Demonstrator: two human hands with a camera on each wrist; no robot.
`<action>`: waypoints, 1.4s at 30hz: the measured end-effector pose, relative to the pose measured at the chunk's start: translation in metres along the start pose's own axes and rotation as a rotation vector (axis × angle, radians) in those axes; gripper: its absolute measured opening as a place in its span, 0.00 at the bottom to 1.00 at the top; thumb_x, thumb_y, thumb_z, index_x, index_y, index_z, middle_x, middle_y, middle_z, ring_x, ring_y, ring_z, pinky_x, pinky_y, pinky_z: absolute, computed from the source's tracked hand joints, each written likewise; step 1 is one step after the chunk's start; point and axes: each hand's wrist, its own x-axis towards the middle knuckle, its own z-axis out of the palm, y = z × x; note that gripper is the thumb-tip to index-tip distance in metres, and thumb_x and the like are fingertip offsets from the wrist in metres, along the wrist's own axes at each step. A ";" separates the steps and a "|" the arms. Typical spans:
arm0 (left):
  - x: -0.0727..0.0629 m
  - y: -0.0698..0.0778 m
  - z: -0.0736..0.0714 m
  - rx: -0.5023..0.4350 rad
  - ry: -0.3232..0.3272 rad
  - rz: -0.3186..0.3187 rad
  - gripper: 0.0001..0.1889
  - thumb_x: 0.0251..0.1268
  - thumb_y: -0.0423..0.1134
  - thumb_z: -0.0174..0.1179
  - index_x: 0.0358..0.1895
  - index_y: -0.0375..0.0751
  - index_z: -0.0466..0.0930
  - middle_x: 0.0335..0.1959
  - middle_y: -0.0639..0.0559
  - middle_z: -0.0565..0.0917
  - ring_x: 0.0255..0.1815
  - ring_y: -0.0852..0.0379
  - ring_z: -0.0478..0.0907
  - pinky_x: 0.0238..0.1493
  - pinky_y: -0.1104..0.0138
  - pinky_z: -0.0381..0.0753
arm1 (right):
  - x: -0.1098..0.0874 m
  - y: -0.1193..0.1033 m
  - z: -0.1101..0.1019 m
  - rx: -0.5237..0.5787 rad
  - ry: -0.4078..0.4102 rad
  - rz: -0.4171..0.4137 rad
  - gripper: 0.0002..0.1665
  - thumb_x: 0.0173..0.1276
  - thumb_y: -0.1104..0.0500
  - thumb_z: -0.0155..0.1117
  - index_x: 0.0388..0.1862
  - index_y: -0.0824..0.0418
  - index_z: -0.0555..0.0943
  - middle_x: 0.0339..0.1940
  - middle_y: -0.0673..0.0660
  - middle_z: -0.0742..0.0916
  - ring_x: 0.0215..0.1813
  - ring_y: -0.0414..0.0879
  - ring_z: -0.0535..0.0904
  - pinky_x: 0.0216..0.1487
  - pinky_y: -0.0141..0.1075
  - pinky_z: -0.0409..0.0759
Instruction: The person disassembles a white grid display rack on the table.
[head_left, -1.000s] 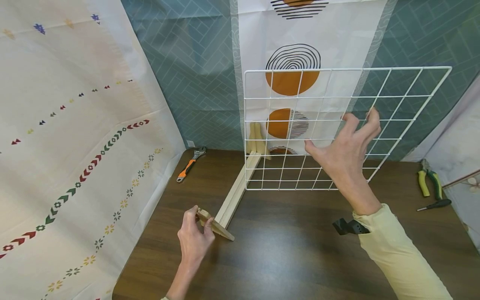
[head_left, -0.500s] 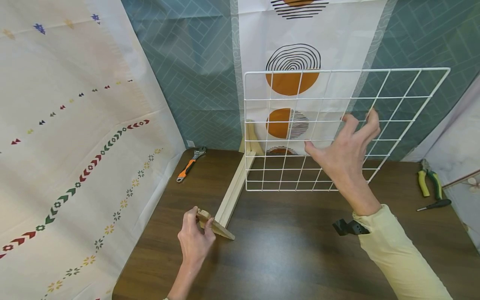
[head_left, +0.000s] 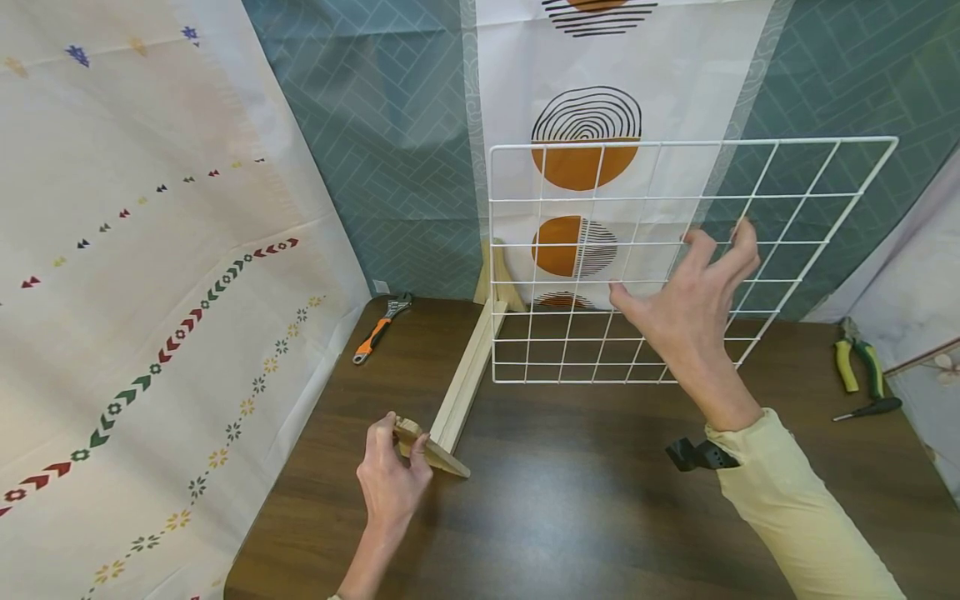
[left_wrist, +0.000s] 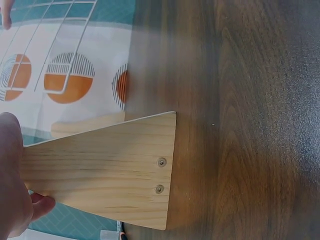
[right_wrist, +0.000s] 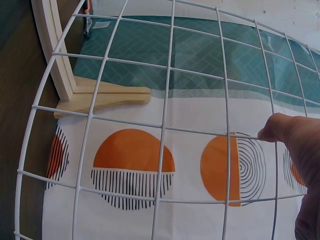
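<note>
Pinching the narrow top of the near end panel (left_wrist: 105, 172), the left hand (head_left: 393, 479) is holding a pale wooden stand (head_left: 469, 375) at its near end, thumb and fingers closing on opposite faces. The stand is resting left of the table's middle, its grooved rail running toward a far end piece (head_left: 510, 297) near the wall, and two screws (left_wrist: 161, 162) are showing low on the near panel. The right hand (head_left: 693, 304) is gripping a white wire grid panel (head_left: 647, 197) at its right half, fingers hooking around the wires, and is holding it up just right of the stand. On the dark wood-grain table (head_left: 547, 508), an orange-handled adjustable wrench (head_left: 382, 329) is lying at the far left, while green-handled pliers (head_left: 867, 367) and a dark-handled screwdriver (head_left: 873, 408) are lying close together at the far right. Behind, a teal backdrop (head_left: 375, 125) is hanging with a white strip bearing orange circles; a white patterned cloth (head_left: 172, 250) is covering the left side, and pale cloth is showing on the right.
</note>
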 end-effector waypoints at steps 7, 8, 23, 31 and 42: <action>-0.001 0.001 0.002 0.006 0.014 -0.002 0.27 0.74 0.54 0.54 0.54 0.28 0.71 0.40 0.34 0.79 0.20 0.42 0.75 0.11 0.53 0.73 | -0.001 0.001 -0.001 0.005 -0.008 -0.002 0.49 0.47 0.49 0.81 0.58 0.74 0.67 0.75 0.69 0.51 0.78 0.54 0.38 0.72 0.52 0.59; -0.001 0.001 0.002 0.007 0.017 -0.002 0.27 0.74 0.54 0.54 0.54 0.28 0.71 0.40 0.34 0.79 0.20 0.43 0.75 0.10 0.54 0.72 | -0.001 0.001 -0.001 0.007 -0.008 -0.002 0.49 0.47 0.49 0.81 0.58 0.74 0.67 0.75 0.69 0.51 0.78 0.54 0.38 0.72 0.52 0.59; -0.002 0.005 0.005 0.009 0.030 -0.018 0.27 0.74 0.53 0.55 0.54 0.27 0.71 0.39 0.33 0.79 0.21 0.39 0.77 0.09 0.53 0.71 | -0.002 0.002 0.001 0.005 -0.004 -0.005 0.49 0.45 0.50 0.82 0.56 0.75 0.67 0.74 0.70 0.52 0.77 0.55 0.39 0.72 0.53 0.60; -0.003 0.009 0.008 0.005 0.044 -0.034 0.27 0.73 0.53 0.56 0.54 0.27 0.71 0.39 0.33 0.79 0.19 0.38 0.77 0.08 0.52 0.72 | -0.004 0.004 0.002 -0.017 -0.023 0.004 0.50 0.46 0.47 0.82 0.57 0.74 0.67 0.74 0.71 0.51 0.77 0.56 0.40 0.72 0.52 0.60; -0.004 0.017 0.011 0.009 0.046 -0.055 0.26 0.72 0.51 0.58 0.54 0.26 0.72 0.39 0.33 0.78 0.19 0.37 0.77 0.08 0.51 0.72 | -0.005 0.006 0.006 -0.031 -0.023 -0.012 0.51 0.43 0.49 0.84 0.56 0.76 0.67 0.72 0.73 0.53 0.76 0.61 0.42 0.70 0.55 0.61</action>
